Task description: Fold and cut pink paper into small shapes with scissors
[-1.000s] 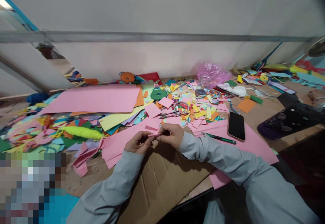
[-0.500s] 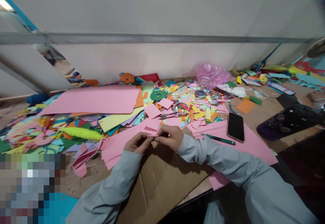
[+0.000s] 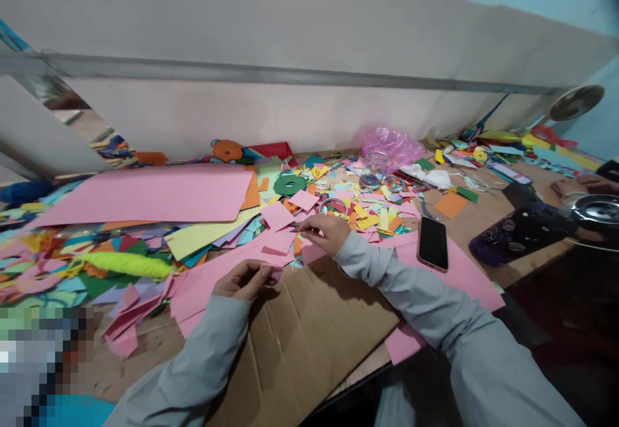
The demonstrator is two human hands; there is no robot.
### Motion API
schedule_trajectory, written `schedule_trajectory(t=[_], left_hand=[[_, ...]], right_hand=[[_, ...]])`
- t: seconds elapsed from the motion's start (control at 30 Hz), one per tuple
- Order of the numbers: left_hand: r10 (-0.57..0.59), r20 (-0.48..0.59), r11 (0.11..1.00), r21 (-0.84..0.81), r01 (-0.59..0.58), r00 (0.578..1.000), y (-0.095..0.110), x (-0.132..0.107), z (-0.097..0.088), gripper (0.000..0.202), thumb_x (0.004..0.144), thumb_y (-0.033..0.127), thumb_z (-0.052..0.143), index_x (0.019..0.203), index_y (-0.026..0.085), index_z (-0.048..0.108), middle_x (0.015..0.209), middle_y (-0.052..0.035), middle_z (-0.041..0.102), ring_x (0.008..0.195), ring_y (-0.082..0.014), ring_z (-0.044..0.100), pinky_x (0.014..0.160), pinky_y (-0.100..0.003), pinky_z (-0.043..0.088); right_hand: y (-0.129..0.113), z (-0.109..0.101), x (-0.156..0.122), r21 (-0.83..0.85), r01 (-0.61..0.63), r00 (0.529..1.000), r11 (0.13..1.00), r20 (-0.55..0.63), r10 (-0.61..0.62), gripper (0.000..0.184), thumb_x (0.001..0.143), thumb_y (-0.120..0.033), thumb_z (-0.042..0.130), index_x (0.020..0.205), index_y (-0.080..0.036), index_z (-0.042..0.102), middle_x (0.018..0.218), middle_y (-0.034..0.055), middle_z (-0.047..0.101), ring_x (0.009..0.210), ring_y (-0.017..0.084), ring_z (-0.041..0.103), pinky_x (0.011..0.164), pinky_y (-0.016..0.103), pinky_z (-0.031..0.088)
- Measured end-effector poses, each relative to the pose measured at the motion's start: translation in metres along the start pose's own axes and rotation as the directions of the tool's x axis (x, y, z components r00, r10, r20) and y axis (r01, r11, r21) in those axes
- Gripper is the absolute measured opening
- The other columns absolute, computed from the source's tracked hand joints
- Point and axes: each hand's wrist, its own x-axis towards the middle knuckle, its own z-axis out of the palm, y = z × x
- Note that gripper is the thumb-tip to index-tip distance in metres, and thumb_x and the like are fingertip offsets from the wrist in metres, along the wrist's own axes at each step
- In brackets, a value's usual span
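Note:
My left hand [image 3: 245,278] pinches a small piece of pink paper [image 3: 275,273] between thumb and fingers, above the left edge of a brown cardboard sheet [image 3: 300,343]. Farther out and to the right is my right hand [image 3: 326,232], its fingers curled down over the scraps where the scissors [image 3: 292,228] lie. Only a dark end of the scissors shows beside the fingertips; whether the hand grips them is hidden. Small pink paper squares [image 3: 278,216] lie just beyond, near a pale ring [image 3: 333,206]. Larger pink sheets [image 3: 207,291] spread under and beside the cardboard.
A phone [image 3: 432,244] rests on pink paper right of my forearm. Farther right is a dark bottle [image 3: 517,233]. A glass jar [image 3: 374,169] and a pink plastic bag [image 3: 391,146] stand at the back. Yellow-green yarn [image 3: 128,264] lies left among colored scraps.
My hands have parted: the right has moved away and forward to the scissors, the left keeps the pink paper. The view has turned slightly right.

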Motion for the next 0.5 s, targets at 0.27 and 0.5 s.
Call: schedule_trajectory(t=[0.27,0.5], left_hand=[[-0.035,-0.027,0.999,0.021,0.036,0.999,0.002,-0.008,0.006,0.039,0.053,0.048,0.085,0.067,0.015,0.070,0.061,-0.0012,0.069,0.055,-0.0118,0.062,0.055,-0.022,0.058],[0.029,0.004,0.983,0.179,-0.030,1.000,0.007,-0.012,0.009,0.033,0.065,0.050,0.077,0.070,0.018,0.072,0.060,-0.0039,0.070,0.045,-0.0101,0.055,0.041,-0.017,0.046]], right_hand=[[0.050,-0.006,0.021,-0.423,0.088,0.991,0.902,0.127,-0.037,0.023,0.078,-0.014,0.064,0.098,-0.022,0.072,0.093,0.0061,0.066,0.089,0.019,0.058,0.078,0.030,0.039],[0.055,-0.003,0.016,-0.278,0.030,0.998,0.960,0.067,-0.011,0.011,0.082,-0.013,0.058,0.080,-0.017,0.068,0.083,0.0051,0.065,0.081,0.016,0.057,0.072,0.027,0.040]])
